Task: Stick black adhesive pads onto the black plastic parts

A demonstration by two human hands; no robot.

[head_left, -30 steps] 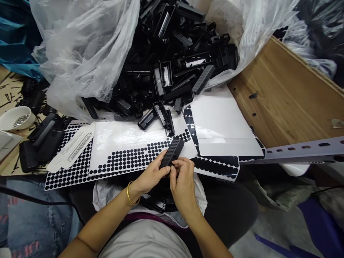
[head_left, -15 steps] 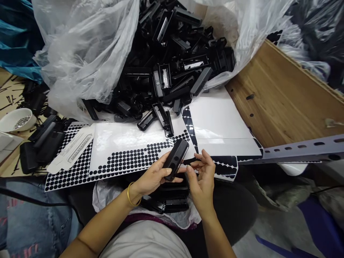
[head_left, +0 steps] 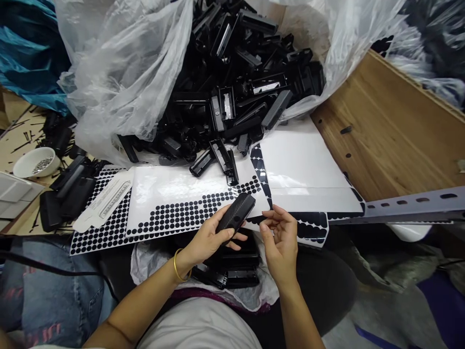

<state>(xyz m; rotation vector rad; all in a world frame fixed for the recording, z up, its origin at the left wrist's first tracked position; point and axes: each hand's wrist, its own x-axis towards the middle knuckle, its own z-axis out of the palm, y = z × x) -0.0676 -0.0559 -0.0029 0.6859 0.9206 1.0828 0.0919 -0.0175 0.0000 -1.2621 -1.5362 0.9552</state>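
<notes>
Head view, my left hand [head_left: 208, 238] gripping a black part [head_left: 238, 212], my right hand [head_left: 282, 242] beside it, fingers loosely curled, thumb apart.

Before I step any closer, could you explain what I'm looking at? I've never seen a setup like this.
There is no machine here: these are a person's own bare hands, seen from a camera worn on the head, looking forward and down. The left hand holds a ridged black piece. The right hand is beside it, not touching it, fingers loosely bent; I can't tell whether it holds anything small. Beyond lie white sheets with black dots, and behind those, a pile of black pieces amid clear plastic. At the far left stands a white bowl of small shiny bits.
</notes>
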